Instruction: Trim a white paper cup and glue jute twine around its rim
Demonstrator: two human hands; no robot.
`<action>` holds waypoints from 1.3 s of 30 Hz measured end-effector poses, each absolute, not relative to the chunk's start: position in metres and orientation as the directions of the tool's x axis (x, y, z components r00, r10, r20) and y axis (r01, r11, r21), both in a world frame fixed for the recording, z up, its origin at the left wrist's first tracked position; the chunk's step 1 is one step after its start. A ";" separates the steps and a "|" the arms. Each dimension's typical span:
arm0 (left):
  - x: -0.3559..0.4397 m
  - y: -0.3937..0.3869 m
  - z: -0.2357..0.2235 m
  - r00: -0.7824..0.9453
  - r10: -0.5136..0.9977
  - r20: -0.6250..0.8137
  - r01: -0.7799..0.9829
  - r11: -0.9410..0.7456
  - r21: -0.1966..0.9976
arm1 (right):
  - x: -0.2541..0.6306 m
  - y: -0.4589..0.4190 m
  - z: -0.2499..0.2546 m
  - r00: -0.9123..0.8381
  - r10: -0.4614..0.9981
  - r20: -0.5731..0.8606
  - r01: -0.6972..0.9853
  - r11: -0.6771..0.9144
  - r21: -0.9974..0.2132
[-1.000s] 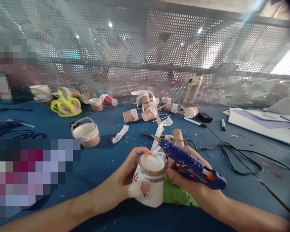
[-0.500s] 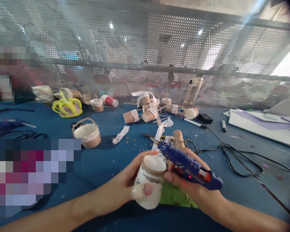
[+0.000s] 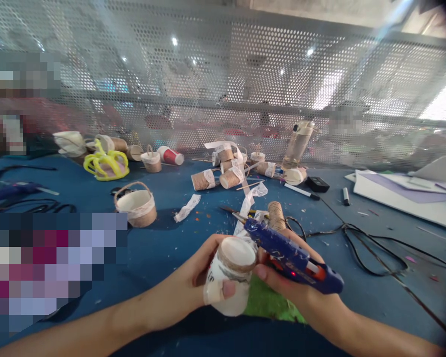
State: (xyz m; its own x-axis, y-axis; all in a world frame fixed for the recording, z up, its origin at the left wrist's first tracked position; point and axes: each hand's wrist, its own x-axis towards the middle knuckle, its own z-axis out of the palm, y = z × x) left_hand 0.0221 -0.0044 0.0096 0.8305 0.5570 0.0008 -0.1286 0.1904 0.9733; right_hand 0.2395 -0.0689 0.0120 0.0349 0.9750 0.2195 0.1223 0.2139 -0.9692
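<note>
At blue table point(image 3: 167, 253), cup point(image 3: 234, 271), perforated screen point(image 3: 223, 64) behind

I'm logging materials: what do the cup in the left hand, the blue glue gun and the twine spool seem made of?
Cup: probably smooth coated paper, judging by its white, printed wall; thin plastic is possible.
Glue gun: likely hard plastic, with a slight sheen on its moulded blue body.
Twine spool: matte natural fibre, perhaps jute, from its brown, wound strands.

Blue tabletop point(image 3: 156, 258); grey perforated screen point(image 3: 282, 87) behind; light spots point(image 3: 174, 41) showing through; white glare point(image 3: 444, 101) far right.
</note>
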 end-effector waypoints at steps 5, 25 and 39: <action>0.022 -0.007 0.006 0.866 0.500 -0.013 -0.105 0.207 0.973 | 0.241 -0.071 0.011 -0.003 0.963 0.270 0.138 0.268 -0.953; 0.008 -0.003 0.013 0.780 0.625 -0.033 -0.148 0.235 0.961 | 0.248 -0.072 0.007 -0.085 0.876 0.475 0.091 0.481 -0.872; 0.002 -0.001 0.015 0.726 0.683 -0.078 -0.104 0.221 0.970 | 0.266 -0.072 0.014 -0.286 0.744 0.604 0.408 0.664 -0.626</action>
State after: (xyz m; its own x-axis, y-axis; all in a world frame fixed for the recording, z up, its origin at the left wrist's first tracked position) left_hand 0.0017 -0.0009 0.0145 0.7262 0.6831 -0.0776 -0.1039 0.2206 0.9698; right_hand 0.2664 -0.0724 0.0139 -0.2858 0.7443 0.6036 0.4075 0.6645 -0.6264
